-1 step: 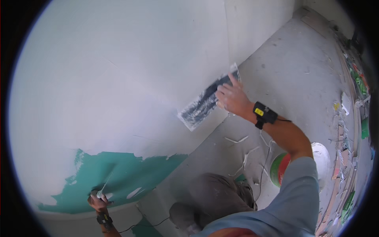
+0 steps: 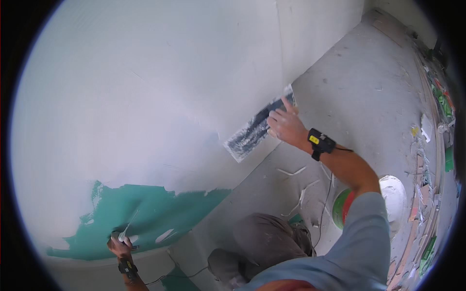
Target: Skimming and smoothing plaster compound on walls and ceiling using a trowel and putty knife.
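Observation:
My right hand [image 2: 287, 127] is shut on a wide plastering blade [image 2: 255, 130] smeared with white filler. Its long edge lies pressed flat against the white plastered wall [image 2: 160, 87], low down near the floor line. My left hand [image 2: 118, 245] is far lower left and grips a small putty knife [image 2: 127, 227], whose tip touches a green uncoated patch of wall [image 2: 150, 213]. Each wrist carries a black band. My bent knee in grey trousers [image 2: 264, 242] is below, between the two arms.
A white bucket [image 2: 388, 196] with a green and red side stands on the grey concrete floor [image 2: 359, 97] by my right elbow. White plaster drips [image 2: 296, 194] mark the floor. Scraps and tools [image 2: 437, 145] line the right edge. A wall corner [image 2: 277, 43] runs upward.

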